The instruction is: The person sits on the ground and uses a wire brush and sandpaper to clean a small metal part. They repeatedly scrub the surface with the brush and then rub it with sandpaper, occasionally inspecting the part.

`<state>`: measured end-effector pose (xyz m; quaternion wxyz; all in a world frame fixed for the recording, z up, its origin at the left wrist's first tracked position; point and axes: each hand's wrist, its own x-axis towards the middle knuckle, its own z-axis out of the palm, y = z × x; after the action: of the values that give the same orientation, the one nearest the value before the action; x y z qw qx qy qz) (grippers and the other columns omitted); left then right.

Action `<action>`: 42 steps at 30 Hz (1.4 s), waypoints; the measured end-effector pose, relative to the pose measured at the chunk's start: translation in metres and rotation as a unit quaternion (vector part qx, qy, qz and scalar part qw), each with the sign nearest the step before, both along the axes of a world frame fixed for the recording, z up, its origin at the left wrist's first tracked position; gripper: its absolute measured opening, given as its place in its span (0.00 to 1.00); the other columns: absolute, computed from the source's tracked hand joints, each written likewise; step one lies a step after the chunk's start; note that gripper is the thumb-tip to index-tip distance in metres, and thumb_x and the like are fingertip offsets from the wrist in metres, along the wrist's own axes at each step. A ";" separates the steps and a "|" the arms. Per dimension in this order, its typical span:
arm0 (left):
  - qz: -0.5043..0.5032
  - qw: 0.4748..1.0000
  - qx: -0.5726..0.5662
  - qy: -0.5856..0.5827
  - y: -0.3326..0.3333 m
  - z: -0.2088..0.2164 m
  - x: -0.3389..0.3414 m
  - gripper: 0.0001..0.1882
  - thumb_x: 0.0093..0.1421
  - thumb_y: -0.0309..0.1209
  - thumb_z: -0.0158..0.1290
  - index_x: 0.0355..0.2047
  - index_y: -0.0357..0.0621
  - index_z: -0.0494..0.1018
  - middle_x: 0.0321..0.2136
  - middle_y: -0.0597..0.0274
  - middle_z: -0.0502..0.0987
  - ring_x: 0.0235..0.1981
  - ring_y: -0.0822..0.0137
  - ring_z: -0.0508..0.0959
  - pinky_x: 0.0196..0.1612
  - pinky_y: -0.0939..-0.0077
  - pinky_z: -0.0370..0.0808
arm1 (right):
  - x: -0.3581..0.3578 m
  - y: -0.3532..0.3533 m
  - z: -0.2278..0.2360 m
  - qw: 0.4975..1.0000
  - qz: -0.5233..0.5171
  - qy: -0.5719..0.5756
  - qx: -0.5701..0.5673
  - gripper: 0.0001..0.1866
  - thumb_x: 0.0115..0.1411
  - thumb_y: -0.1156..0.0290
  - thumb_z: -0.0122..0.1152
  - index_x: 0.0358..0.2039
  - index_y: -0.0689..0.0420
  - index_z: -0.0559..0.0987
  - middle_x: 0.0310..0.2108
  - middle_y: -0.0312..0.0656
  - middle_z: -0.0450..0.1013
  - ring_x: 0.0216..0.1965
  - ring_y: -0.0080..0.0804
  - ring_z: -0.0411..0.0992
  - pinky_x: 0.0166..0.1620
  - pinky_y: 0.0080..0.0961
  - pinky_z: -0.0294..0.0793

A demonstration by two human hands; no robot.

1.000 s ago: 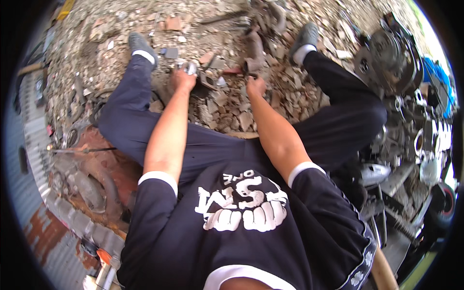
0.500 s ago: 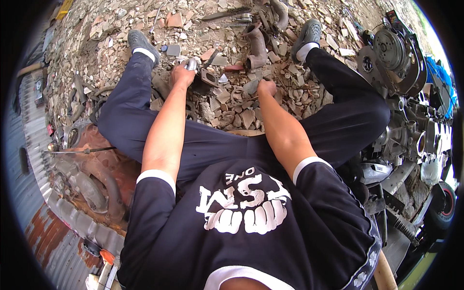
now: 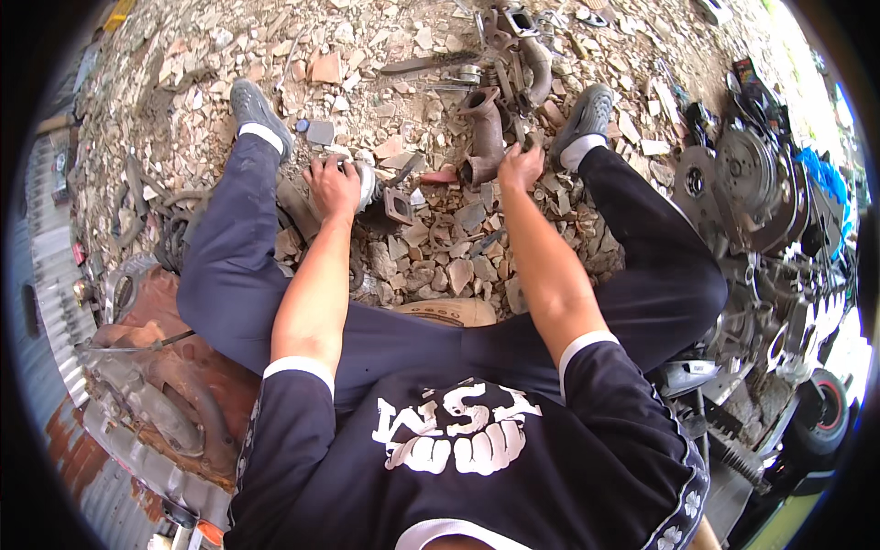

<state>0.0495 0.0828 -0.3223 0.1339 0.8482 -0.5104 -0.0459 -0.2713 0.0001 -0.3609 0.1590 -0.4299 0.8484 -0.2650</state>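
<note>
Head view: we hold both forearms [image 3: 314,293] stretched forward, left hand [image 3: 334,190] at eleven o'clock, fingers bent, a silver metal part [image 3: 367,185] at its three o'clock, grip unclear; right hand [image 3: 521,170] at one o'clock, fingers bunched, hold unclear, a rusty pipe [image 3: 486,137] at its ten o'clock

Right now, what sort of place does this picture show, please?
Probably a repair or scrap yard, though I cannot be sure: a rusty pipe lies on ground strewn with broken stones, and metal machine parts are heaped at the person's right.
</note>
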 end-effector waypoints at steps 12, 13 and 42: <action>0.007 0.994 0.022 0.106 -0.015 -0.012 0.029 0.12 0.61 0.36 0.57 0.37 0.41 0.83 0.41 0.49 0.83 0.47 0.47 0.78 0.59 0.57 0.70 | -0.030 -0.066 -0.053 0.939 0.196 0.166 0.229 0.25 0.66 0.62 0.49 0.54 0.71 0.71 0.56 0.62 0.71 0.59 0.58 0.70 0.63 0.44 0.70; 0.006 0.995 0.017 0.099 -0.012 -0.012 0.032 0.13 0.61 0.37 0.57 0.38 0.41 0.83 0.41 0.48 0.83 0.47 0.47 0.78 0.58 0.57 0.70 | -0.032 -0.069 -0.044 0.942 0.197 0.136 0.235 0.31 0.64 0.56 0.55 0.55 0.71 0.69 0.55 0.65 0.71 0.60 0.57 0.70 0.63 0.42 0.69; 0.117 0.989 -0.015 0.086 -0.004 0.005 -0.032 0.15 0.63 0.36 0.54 0.43 0.42 0.83 0.48 0.51 0.80 0.52 0.54 0.77 0.59 0.55 0.71 | 0.095 0.162 0.162 0.830 0.032 -0.424 0.361 0.31 0.75 0.62 0.49 0.75 0.49 0.56 0.31 0.34 0.70 0.21 0.21 0.64 0.20 0.21 0.66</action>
<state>0.0179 0.0792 -0.3171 0.1943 0.8929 -0.3948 -0.0956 -0.1765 0.1622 -0.1989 0.6557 -0.2139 0.7184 -0.0905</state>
